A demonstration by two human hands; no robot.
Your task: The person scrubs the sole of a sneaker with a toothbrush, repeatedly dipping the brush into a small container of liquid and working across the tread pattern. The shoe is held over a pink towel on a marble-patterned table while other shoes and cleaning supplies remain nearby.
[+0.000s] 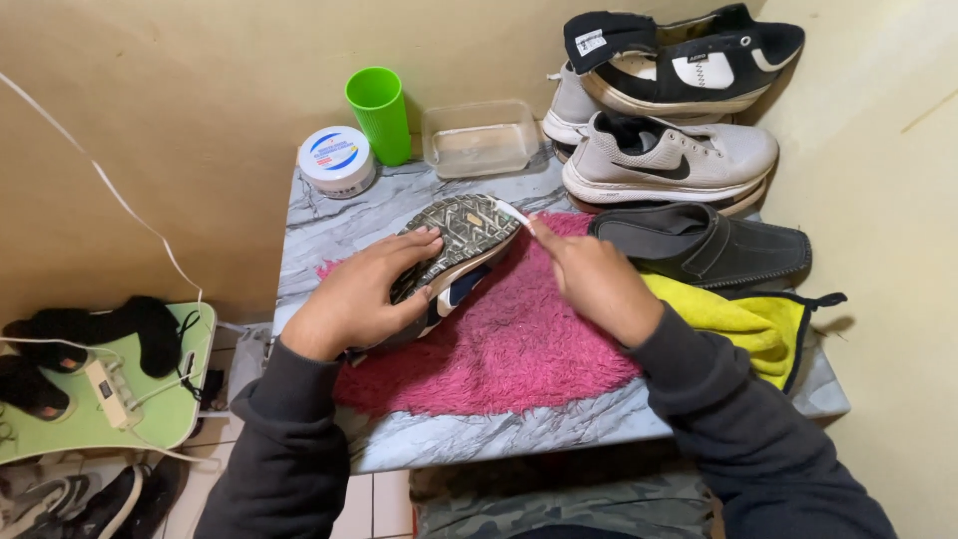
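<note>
My left hand [361,291] grips a sneaker [461,240] turned sole-up, its grey treaded sole facing me, over a pink shaggy towel [509,349] on a small marble-patterned table [329,225]. My right hand [591,279] pinches a small white brush-like tool [515,213] whose tip touches the toe end of the sole. Only a short piece of the tool shows beyond my fingers.
At the table's back stand a white round tub [337,160], a green cup [380,113] and a clear plastic container [479,138]. Several shoes [669,150] are stacked back right, a black shoe [709,245] and yellow cloth [748,324] beside. A green stool with a power strip [110,394] stands left.
</note>
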